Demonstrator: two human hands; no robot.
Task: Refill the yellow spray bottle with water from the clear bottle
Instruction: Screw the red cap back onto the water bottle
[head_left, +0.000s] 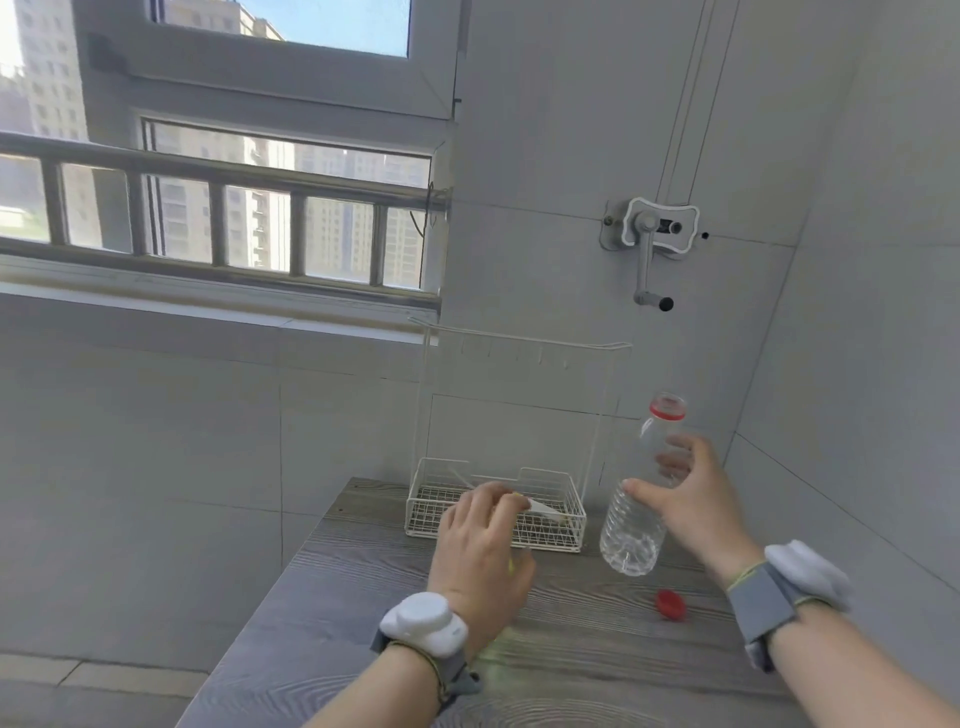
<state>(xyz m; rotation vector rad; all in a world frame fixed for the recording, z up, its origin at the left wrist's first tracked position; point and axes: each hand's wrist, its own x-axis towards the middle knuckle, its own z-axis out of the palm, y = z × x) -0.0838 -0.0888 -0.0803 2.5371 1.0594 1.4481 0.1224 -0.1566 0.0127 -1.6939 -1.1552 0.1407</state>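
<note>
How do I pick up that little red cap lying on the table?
Pinch the red cap by its round rim, coming straight down from above. It is low and lies on the table, so probably only the rim gives fingertips a hold. Both hands are busy: the right hand holds the clear bottle, the left hand the yellow spray bottle.

Enclosed apt balcony, high up: window (234, 228) w/ railing (208, 171) facing tower blocks (337, 234), grey tiled walls (545, 156), wall-mounted hand crank (647, 260), wire rack (415, 514) on wood-grain tabletop (571, 649).

Bright daylight from the window (234, 228), soft blur, edge distortion.
</note>
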